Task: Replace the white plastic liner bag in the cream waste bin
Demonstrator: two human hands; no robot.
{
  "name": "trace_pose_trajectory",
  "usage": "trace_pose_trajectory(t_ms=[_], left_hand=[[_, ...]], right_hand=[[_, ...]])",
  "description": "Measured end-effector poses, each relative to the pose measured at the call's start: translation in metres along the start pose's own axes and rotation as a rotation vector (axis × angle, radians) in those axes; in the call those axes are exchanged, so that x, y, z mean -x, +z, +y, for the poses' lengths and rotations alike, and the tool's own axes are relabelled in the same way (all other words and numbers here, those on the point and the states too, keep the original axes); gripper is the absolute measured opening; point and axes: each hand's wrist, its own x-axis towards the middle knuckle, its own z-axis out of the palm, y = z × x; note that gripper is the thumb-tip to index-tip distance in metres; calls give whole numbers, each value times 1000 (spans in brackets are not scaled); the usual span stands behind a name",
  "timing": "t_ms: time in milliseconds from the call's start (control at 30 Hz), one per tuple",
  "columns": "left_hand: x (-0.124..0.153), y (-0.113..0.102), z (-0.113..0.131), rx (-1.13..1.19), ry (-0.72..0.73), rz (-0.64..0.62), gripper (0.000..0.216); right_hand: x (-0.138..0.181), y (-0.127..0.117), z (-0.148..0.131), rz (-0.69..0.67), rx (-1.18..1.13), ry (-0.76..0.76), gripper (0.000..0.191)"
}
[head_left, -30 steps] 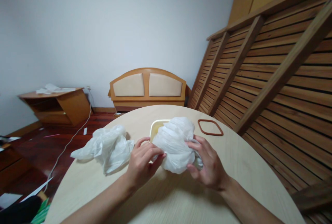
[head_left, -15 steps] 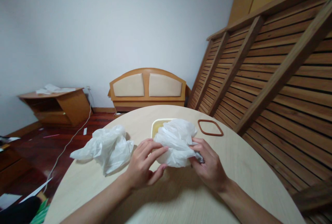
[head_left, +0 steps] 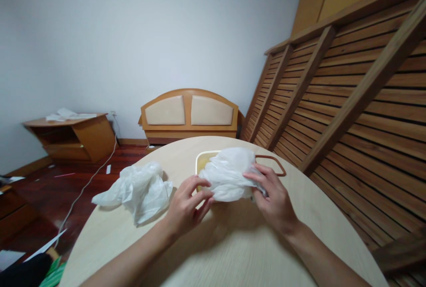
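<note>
A white plastic bag [head_left: 229,176], bunched and crumpled, lies over a pale yellow container [head_left: 199,161] with a white rim. Most of the container is hidden beneath it; only the left end shows. My right hand [head_left: 274,198] is closed on the bag's right side, and a small greyish bit shows near its fingers. At the near left edge, the curled fingers and thumb of my left hand [head_left: 189,202] pinch the bag beside the container's wall. A second crumpled white plastic bag [head_left: 141,191] lies on the table to the left of that hand.
A brown rounded rectangular ring [head_left: 281,167] lies behind my right hand, partly covered by it. All this rests on a round pale wooden table [head_left: 229,251]. Slatted wooden panels [head_left: 333,100] lean along the right. A headboard [head_left: 189,109] and a low cabinet [head_left: 83,138] stand farther back.
The bag has moved slightly up and to the right over the container, with my right hand. My left fingers have drawn in from lying across the bag to its left edge.
</note>
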Motion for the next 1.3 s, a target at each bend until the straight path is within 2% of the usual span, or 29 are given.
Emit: trace_pose_trajectory(t_ms=[67,233,367,500,600,667,733,867,967,1033,1133,1300], left_hand=[[-5,0,1,15,-54,-12,8],[-22,1,-6,54,-240,-82,14],[-37,5,-19,43,-381,-175,21],[-48,9,-26,34,-460,-234,22],[-54,11,-27,19,-490,-270,18],[-59,10,-25,2,-513,-291,12],[-67,9,-21,-5,-501,-296,13],[-85,12,-5,112,-287,-303,57],[-92,25,4,204,-127,-350,95],[-91,34,3,202,-90,-377,104],[-87,41,-7,171,-102,-390,92],[-88,35,-19,155,-182,-428,21]], right_hand=[[-13,-2,1,-70,34,-23,45],[-58,-12,13,-305,-35,11,66],[-84,-24,28,-477,-107,134,72],[-86,-34,37,-595,-150,251,78],[-79,-40,41,-640,-93,260,90],[-77,-46,42,-638,-31,244,90],[-77,-51,38,-629,17,245,79],[-86,-58,20,-609,57,263,57],[-92,-58,5,-597,12,180,57],[-93,-58,-3,-608,-31,126,57],[-94,-60,-10,-610,-65,101,54],[-95,-62,-5,-627,-52,120,46]])
